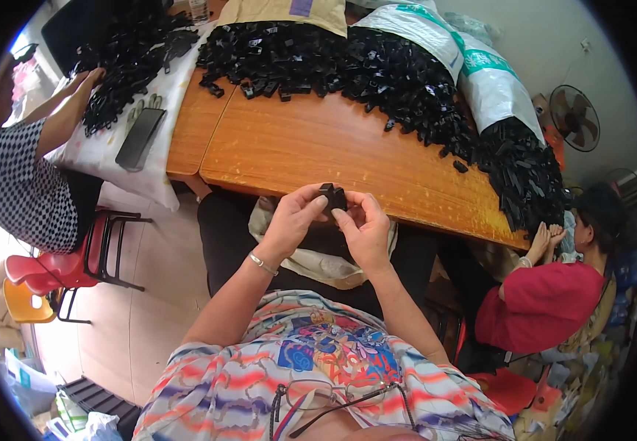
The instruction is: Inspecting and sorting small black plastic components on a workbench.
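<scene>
Fingers [321, 203] on small black part [332, 195]

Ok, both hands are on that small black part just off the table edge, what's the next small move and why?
Probably press the two hands together to seat the small black part. The left hand and the right hand both pinch it between fingertips, held in the air in front of the wooden table rather than resting on it. Whether its pieces are already joined is too small to tell.

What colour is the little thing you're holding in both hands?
Black. The small plastic part, pinched between left hand and right hand, shows best in the head view.
</scene>
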A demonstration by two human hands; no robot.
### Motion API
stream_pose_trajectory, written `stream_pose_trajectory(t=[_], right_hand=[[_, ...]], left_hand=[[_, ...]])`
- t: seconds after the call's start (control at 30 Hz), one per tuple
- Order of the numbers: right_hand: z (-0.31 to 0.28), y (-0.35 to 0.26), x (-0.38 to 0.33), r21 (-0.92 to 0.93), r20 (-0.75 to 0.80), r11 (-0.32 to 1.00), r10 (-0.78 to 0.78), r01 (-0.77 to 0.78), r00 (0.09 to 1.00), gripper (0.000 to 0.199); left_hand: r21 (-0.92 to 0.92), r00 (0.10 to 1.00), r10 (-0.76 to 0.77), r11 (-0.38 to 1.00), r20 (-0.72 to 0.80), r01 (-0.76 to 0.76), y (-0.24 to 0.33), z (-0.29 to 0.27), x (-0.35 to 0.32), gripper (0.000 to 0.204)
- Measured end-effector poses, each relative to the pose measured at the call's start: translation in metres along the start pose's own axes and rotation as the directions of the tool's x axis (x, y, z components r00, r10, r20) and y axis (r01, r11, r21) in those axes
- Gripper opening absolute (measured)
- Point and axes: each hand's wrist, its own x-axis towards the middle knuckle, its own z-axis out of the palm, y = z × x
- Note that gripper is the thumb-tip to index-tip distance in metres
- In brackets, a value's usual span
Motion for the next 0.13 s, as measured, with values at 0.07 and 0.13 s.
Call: stream_pose_trajectory(t=[0.07,0.13], right_hand=[[-0.0048,-0.0025,0.002,0.113,-0.029,0.99,0.084,-0.08,0.996,0.025],[-0.0101,-0.0056,0.0037,0.085,-0.013,0.995,0.051,-0.05,0.999,0.029]], left_hand=[[-0.051,1.0,-0.001,0.999,-0.017,0.0,0.0008,0.0016,0.0049,0.036],[-0.097,0.999,-0.005,0.995,-0.041,0.001,0.001,0.004,0.0097,0.037]])
